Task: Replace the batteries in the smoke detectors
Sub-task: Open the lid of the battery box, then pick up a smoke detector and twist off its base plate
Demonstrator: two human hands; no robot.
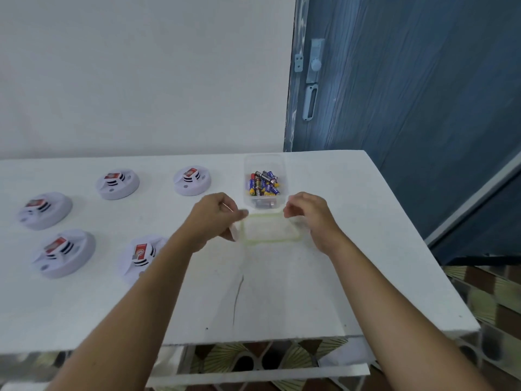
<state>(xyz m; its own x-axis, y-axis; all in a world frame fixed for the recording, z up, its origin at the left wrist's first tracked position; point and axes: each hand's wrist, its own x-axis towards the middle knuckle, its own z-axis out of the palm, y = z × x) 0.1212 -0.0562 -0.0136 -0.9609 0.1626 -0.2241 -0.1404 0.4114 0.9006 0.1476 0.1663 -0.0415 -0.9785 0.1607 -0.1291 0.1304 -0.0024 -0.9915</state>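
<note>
Both hands are out over the white counter (267, 292), and between them sits the clear lid (269, 230), a rounded rectangle of see-through plastic with a pale greenish seal round its rim. The left grip (214, 218) has fingers curled, pinching the lid's left edge. The right grip (307, 218) is curled in at the lid's right edge, though blur softens the exact contact there.

Just beyond the lid, touching or nearly touching its far edge, stands the clear box (263, 162), thin-walled, open on top, and in it a jumble of batteries (263, 183), slim cylinders in blue, yellow and black with a dash of red.

Off to the left of the left grip, well apart from the box, five smoke detectors lie on the counter. They are round white plastic discs, each with a raised slotted hub and a red-and-white block set in it: far pair (117, 183) (192, 180), leftmost (43, 210), near pair (63, 252) (141, 255). The last one is partly hidden behind the left forearm.
</note>
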